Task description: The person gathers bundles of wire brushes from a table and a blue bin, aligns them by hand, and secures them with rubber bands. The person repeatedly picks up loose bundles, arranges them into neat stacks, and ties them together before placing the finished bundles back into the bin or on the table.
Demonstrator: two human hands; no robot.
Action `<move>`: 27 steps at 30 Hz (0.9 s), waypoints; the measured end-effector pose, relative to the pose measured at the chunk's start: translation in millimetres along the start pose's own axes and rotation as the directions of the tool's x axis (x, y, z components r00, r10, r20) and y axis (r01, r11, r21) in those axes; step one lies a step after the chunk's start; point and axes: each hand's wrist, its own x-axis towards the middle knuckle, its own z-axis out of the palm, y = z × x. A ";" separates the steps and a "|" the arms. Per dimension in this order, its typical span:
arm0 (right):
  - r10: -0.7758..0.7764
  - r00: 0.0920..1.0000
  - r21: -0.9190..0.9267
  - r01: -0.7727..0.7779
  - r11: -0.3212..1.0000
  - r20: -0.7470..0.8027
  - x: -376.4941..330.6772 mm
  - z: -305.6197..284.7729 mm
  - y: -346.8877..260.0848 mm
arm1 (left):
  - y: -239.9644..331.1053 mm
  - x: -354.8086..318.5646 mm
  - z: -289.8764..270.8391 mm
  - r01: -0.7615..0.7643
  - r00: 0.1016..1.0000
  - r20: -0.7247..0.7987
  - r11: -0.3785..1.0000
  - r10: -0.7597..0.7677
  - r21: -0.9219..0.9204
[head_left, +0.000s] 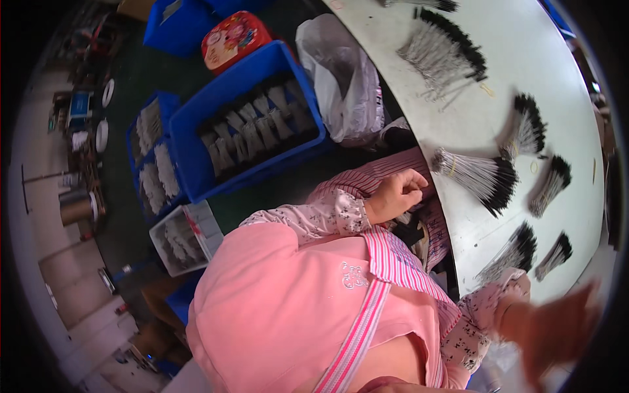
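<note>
Left hand (396, 194) curled beside bundle (478, 175) (black tips lower right), right hand (557, 327) blurred

Bundle of thin grey rods (477, 175) with black tips, tied and fanned. It lies flat on the bench, black end toward 4 o'clock.

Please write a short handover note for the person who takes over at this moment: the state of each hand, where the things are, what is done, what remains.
Left hand: loosely curled at the table edge, beside a fanned bundle of black-tipped sticks. Whether its grip holds anything cannot be told.
Right hand: blurred, low at the right; grip unclear.
Things: several similar bundles lie spread over the white table. A blue bin to the left holds rows of packed bundles; a white plastic bag sits between bin and table.
Done: some bundles are in the bin.
Left: the bundles on the table are not yet in it.
</note>
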 end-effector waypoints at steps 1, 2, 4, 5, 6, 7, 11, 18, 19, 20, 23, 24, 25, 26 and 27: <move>0.137 0.972 -0.072 -0.126 0.989 0.189 10.2 -3.8 41.0 | 3.5 -0.9 -0.3 -0.009 1.000 0.009 1.000 0.009 -0.013; 0.289 0.879 -0.193 -0.230 0.954 0.378 19.7 -8.8 86.8 | 4.7 -0.3 -1.1 -0.020 1.000 0.003 1.000 0.020 -0.019; 0.528 0.673 -0.535 -0.228 0.814 0.517 7.2 -2.7 156.4 | -0.8 2.4 -2.7 -0.067 0.997 -0.046 0.997 0.068 0.025; 0.576 0.509 -0.619 -0.102 0.779 0.640 14.2 -38.9 219.3 | -0.3 1.9 -4.4 -0.094 0.995 -0.044 0.995 0.095 0.026; 0.802 0.380 -0.888 0.178 0.425 0.460 29.6 -83.1 290.3 | 1.3 2.3 -4.7 -0.123 0.992 -0.029 0.992 0.124 0.033; 0.889 0.287 -0.889 0.397 0.228 0.356 20.6 -78.1 297.7 | 1.9 2.9 -6.3 -0.156 0.986 -0.056 0.987 0.159 0.049; 0.968 0.251 -0.999 -0.032 0.013 0.004 -18.2 -57.9 303.9 | 0.3 3.8 -17.8 -0.094 0.991 -0.093 0.995 0.096 0.025; 0.890 0.363 -0.948 0.256 0.187 0.274 -58.4 -50.1 318.9 | -3.5 2.3 -23.9 -0.132 0.984 -0.111 0.988 0.140 0.077; 0.892 0.371 -0.962 0.185 0.200 0.257 -55.4 -67.3 340.4 | -4.5 2.1 -24.9 -0.138 0.983 -0.114 0.988 0.144 0.063; 0.911 0.360 -0.979 0.045 0.198 0.201 -52.8 -65.1 337.3 | -6.3 2.4 -27.4 -0.145 0.981 -0.123 0.988 0.150 0.049; 0.957 0.288 -0.894 -0.430 0.125 -0.005 -46.3 -53.7 319.3 | -6.8 -1.1 -36.3 -0.163 0.974 -0.152 0.986 0.168 0.043; 0.970 0.226 -0.793 -0.606 0.068 -0.090 -41.8 -49.3 312.4 | -5.7 -1.9 -38.8 -0.169 0.971 -0.161 0.984 0.175 0.050; 0.980 0.170 -0.682 -0.729 0.057 -0.099 -29.5 -49.3 319.5 | -12.3 1.2 -39.2 -0.170 0.972 -0.164 0.985 0.171 0.018; 0.983 0.160 -0.564 -0.822 0.085 -0.086 -20.0 -49.5 318.6 | -11.6 0.6 -40.4 -0.160 0.974 -0.159 0.987 0.162 0.028; 0.970 0.227 -0.538 -0.831 0.144 -0.091 -9.7 -51.1 314.3 | -10.5 -1.1 -42.1 -0.149 0.977 -0.151 0.988 0.153 0.038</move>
